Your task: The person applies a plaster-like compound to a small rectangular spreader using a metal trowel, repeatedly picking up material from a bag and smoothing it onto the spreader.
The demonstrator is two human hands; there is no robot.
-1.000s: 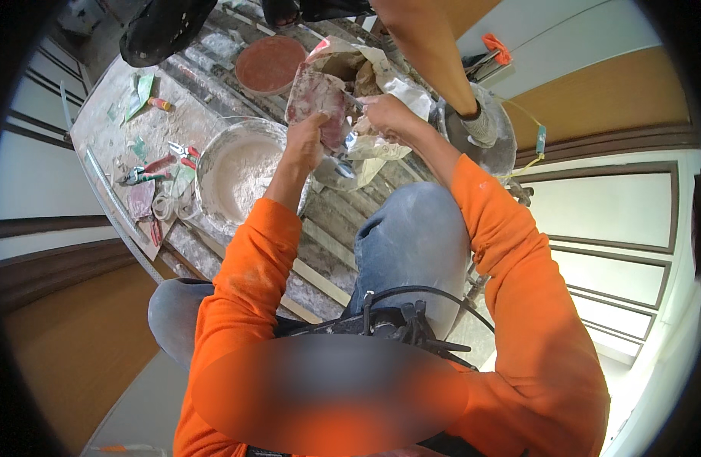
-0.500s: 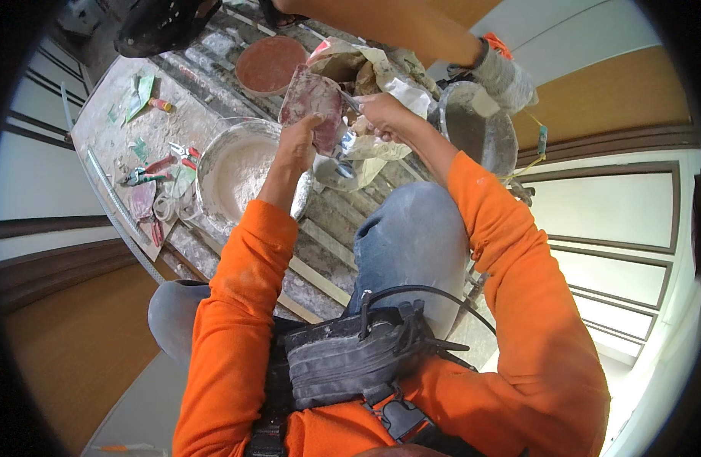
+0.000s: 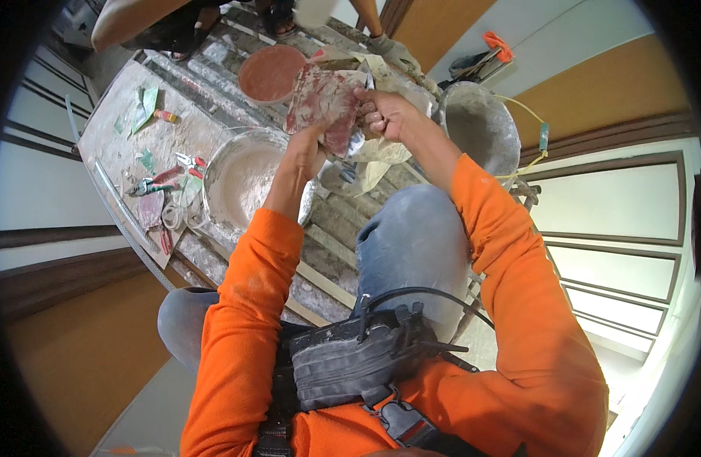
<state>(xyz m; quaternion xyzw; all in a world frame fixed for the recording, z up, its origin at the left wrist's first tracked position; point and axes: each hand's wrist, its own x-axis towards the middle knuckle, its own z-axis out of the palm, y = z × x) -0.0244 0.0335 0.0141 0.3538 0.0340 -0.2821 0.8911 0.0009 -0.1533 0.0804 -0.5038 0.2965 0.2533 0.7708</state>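
Note:
My left hand (image 3: 311, 146) grips the lower edge of a flat red board (image 3: 314, 95), smeared with pale plaster and tilted up. My right hand (image 3: 390, 114) is closed at the board's right edge. Its fingers curl around a thin metal tool that is almost wholly hidden now. Below and left of the board stands a white bucket (image 3: 213, 179) of wet, pale mix. A crumpled pale bag (image 3: 417, 95) lies open just behind my right hand. A small grey container (image 3: 337, 179) sits under my left wrist.
Behind the board stands a red basin (image 3: 270, 72). A grey bucket (image 3: 512, 145) with a yellow handle is at right. Pliers (image 3: 189, 161) and scraps lie on a dusty panel (image 3: 179, 99) at left. A co-worker's gloved hand (image 3: 396, 55) is beyond the bag. Slatted planks (image 3: 331, 236) are underneath.
The co-worker's gloved hand has gone from the grey bucket to behind the bag. My left hand has turned the board, showing more plaster. My right hand has shifted slightly toward it.

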